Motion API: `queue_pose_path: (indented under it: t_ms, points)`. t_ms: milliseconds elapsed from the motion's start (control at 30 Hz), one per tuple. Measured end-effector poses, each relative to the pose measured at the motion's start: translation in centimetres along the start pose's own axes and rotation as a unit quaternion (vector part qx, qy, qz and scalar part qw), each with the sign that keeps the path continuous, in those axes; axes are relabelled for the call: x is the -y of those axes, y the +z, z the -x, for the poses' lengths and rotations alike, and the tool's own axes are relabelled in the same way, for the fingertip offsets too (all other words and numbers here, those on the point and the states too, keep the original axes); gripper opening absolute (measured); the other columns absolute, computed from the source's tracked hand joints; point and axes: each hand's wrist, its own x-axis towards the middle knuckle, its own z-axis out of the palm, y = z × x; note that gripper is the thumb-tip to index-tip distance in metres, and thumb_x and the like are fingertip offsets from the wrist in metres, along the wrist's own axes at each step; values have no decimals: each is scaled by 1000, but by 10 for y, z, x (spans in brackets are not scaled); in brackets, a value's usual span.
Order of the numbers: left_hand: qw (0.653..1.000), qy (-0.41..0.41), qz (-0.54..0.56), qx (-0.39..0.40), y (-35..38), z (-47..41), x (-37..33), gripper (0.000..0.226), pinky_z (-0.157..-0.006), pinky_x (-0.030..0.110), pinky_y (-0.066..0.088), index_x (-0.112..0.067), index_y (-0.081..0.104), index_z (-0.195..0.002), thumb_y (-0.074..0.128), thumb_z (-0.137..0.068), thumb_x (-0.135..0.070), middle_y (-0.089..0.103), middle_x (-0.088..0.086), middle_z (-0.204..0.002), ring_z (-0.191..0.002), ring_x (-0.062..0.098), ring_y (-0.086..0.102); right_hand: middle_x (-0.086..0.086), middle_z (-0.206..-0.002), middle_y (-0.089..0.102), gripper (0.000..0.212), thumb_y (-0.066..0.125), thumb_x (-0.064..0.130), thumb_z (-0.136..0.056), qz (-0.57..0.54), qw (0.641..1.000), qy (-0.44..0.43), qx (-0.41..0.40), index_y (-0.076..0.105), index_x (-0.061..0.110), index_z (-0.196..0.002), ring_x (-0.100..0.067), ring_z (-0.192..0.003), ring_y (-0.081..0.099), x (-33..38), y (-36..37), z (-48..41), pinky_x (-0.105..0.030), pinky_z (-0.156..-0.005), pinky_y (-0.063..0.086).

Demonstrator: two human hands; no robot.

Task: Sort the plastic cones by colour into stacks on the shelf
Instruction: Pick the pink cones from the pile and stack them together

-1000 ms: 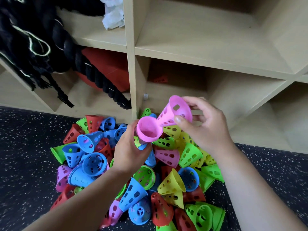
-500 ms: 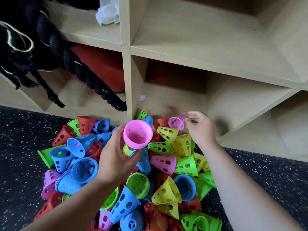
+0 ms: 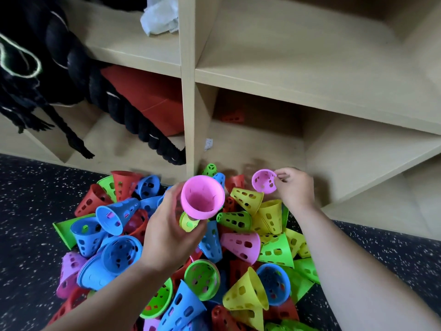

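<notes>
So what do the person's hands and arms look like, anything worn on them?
Both are bare: the left hand and right hand wear no gloves, and no rings, watch or bands show. The forearms are uncovered as far as the frame's bottom edge, with no sleeves visible.

I have only one view, from the camera on the person's head. It looks forward and steeply down, close over the pile of cones (image 3: 210, 254) on the dark speckled floor (image 3: 28, 206). The wooden shelf (image 3: 188, 91) fills the upper half, its lines bowed by the wide lens. Both forearms come in from the bottom edge, the left hand (image 3: 167, 232) nearer the lens than the right hand (image 3: 296, 187).
</notes>
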Motion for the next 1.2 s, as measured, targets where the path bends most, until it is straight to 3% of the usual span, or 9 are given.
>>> queue_pose_path:
  t_ms: [133,233,400,600,700,800,933,1033,1200]
  points:
    - [1000,-3,-6,3,2,2,-2,91,-81,0,40,-71,32,-120,86,-71,-16,50,-48,-114,-107,-19,52,7,-82,73,17,73,8,-83,-134,988,6,-73,76,22,-92,5,-68,65,32,-28,23,-16,-73,56]
    - [1000,-9,-3,-2,6,6,-4,81,-82,5,42,-59,38,-125,85,-72,-18,54,-44,-112,-105,-16,53,3,-80,75,22,72,5,-83,-288,952,56,-86,76,27,-87,-6,-61,64,63,-50,50,-17,-63,53]
    - [1000,-29,8,4,12,20,-13,71,-85,25,52,-39,46,-133,83,-74,-21,59,-32,-112,-106,-3,60,-8,-76,72,16,67,-2,-87,-460,880,121,12,77,11,-89,-10,-57,55,114,-83,97,-18,-54,46]
    - [1000,-6,24,-19,4,41,-37,73,-86,30,55,-36,45,-134,84,-74,-24,62,-25,-113,-103,0,61,-1,-67,70,13,70,2,-87,-385,909,59,147,76,13,-90,-7,-55,59,139,-91,151,-17,-52,49]
    - [999,-4,27,-33,-1,49,-43,73,-83,36,56,-34,44,-134,83,-73,-24,63,-19,-115,-101,6,62,1,-75,74,7,71,13,-88,-350,931,62,85,75,16,-93,-9,-59,63,127,-88,161,-23,-54,51]
    - [998,-10,41,-36,-9,59,-45,73,-81,30,55,-36,44,-133,83,-73,-21,63,-21,-113,-101,4,63,0,-69,72,14,64,11,-87,-291,947,134,-1,74,18,-78,-11,-52,62,97,-78,167,-33,-58,55]
    - [998,-30,40,-32,-21,74,-39,73,-74,11,47,-37,44,-133,81,-75,-16,62,-24,-109,-97,-4,61,-1,-48,57,22,65,15,-82,-97,979,168,56,67,10,-60,-16,-41,47,60,-54,184,-28,-47,41]
    - [998,-41,28,-34,-30,85,-34,73,-78,13,46,-37,44,-133,83,-74,-18,61,-24,-111,-99,-7,59,0,-50,52,31,66,25,-84,7,983,168,69,59,10,-57,-18,-45,41,46,-35,191,-23,-42,26]
    - [997,-58,21,-48,-44,99,-30,71,-74,12,42,-31,46,-134,82,-75,-18,57,-30,-107,-96,-19,53,-3,-64,62,19,65,21,-83,30,974,216,60,66,7,-69,-22,-54,51,36,-16,195,-22,-43,33]
